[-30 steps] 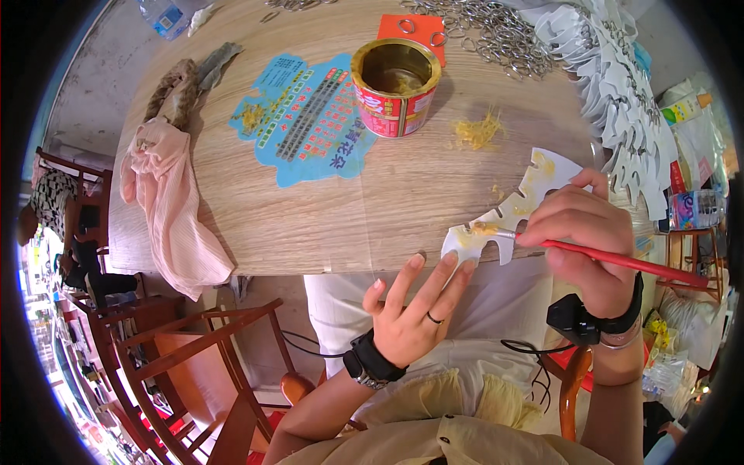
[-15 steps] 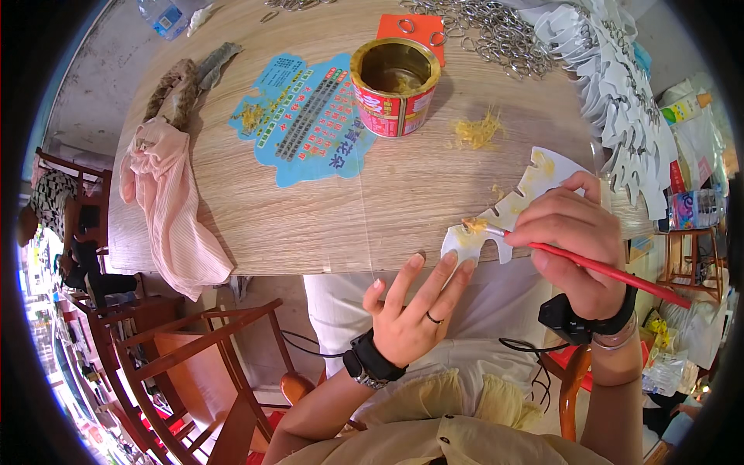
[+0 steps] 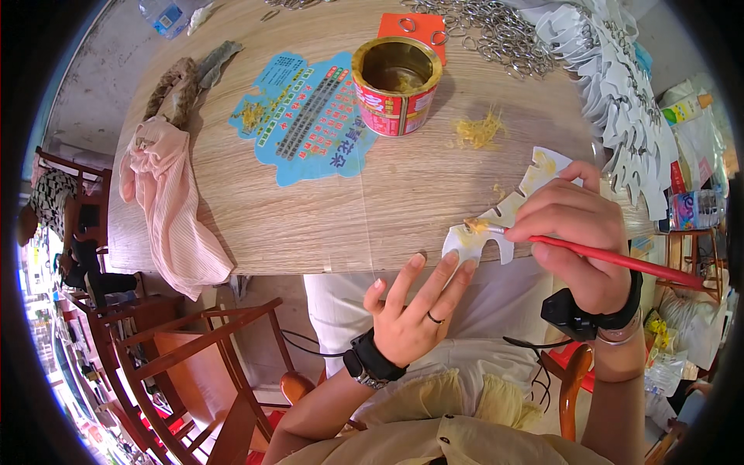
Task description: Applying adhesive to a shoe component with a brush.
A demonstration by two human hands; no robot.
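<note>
A white notched cutout (image 3: 539, 172), streaked with yellow paste, lies at the table's front edge, partly hidden by my right hand. My right hand (image 3: 577, 225) pinches a red-handled paintbrush (image 3: 597, 258), and its yellow-coated bristles touch the cutout near its left end. With fingers spread, my left hand (image 3: 422, 310) rests its fingertips on that end of the cutout. Beyond it stands an open red tin (image 3: 394, 112) with yellow paste inside. A smear of yellow paste (image 3: 480, 130) sits on the table to the right of the tin.
A blue printed card (image 3: 310, 124) lies left of the tin, and an orange card (image 3: 426, 29) is behind it. Metal rings (image 3: 504, 39) are heaped at the far right beside stacked white cutouts (image 3: 620, 101). A pink cloth (image 3: 170, 201) hangs over the left edge near a wooden chair (image 3: 209, 341).
My right hand has shifted slightly, and the handle of the brush now lies a little flatter, its far end higher. The left hand stays in place.
</note>
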